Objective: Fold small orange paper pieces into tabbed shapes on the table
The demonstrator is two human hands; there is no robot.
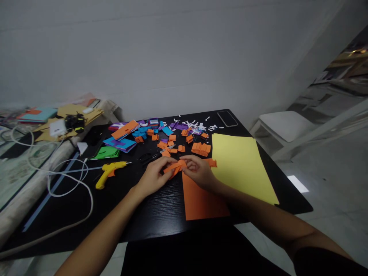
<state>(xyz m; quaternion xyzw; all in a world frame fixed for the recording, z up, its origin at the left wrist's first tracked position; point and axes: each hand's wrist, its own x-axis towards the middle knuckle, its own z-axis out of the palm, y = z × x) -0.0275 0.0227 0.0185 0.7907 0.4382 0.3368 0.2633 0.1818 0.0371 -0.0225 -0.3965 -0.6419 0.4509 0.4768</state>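
My left hand [153, 175] and my right hand [198, 172] meet over the black table [149, 214], both pinching a small folded orange paper piece [176, 167] between their fingers. Under my right wrist lies an orange paper sheet [201, 201]. A yellow sheet [240, 166] lies just right of it. A stack of folded orange pieces [201, 148] sits just beyond my hands, with several loose orange pieces [168, 145] beside it.
A yellow glue gun [109, 171] with a white cable [69, 184] lies at left. Black scissors [149, 157], green paper [106, 152], blue and purple paper bits [138, 132] and a phone [227, 118] lie farther back. A white chair [283, 124] stands to the right.
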